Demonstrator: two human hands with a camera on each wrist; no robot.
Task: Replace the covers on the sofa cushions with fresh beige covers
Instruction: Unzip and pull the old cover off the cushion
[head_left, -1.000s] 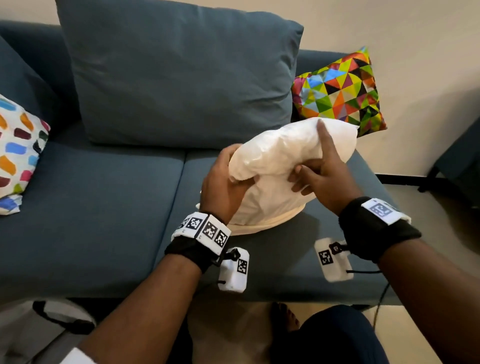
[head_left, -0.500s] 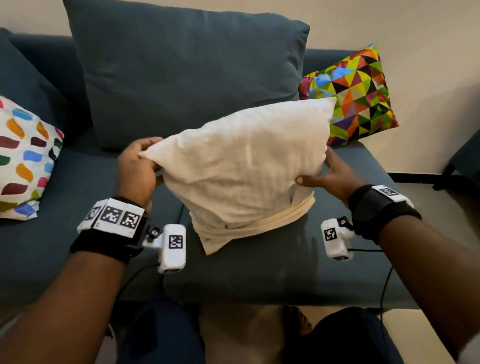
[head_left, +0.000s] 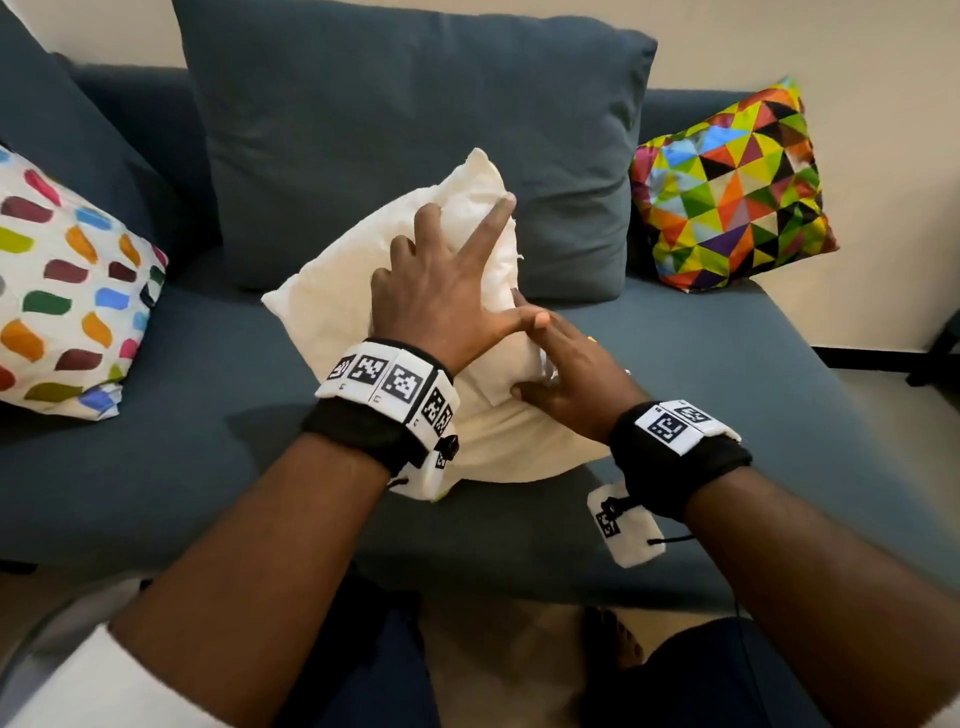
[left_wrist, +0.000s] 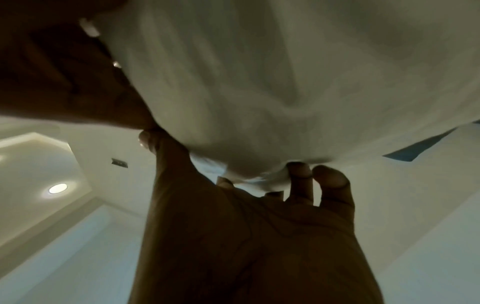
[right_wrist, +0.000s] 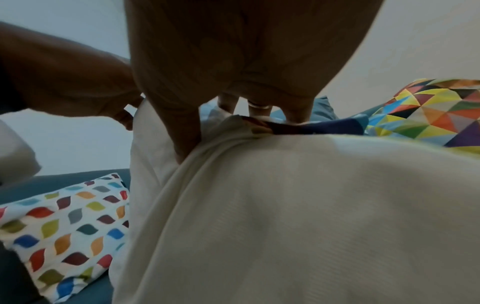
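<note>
My left hand (head_left: 441, 296) lies flat, fingers (head_left: 485, 228) spread, pressing the beige-covered cushion (head_left: 322, 317). My right hand (head_left: 571, 374) pinches the cover's edge, thumb curled. The cushion rests tilted on the sofa seat (head_left: 156, 467), against the big blue back cushion (head_left: 389, 130), between the spotted pillow (head_left: 67, 306) and the triangle-patterned pillow (head_left: 727, 192).
</note>
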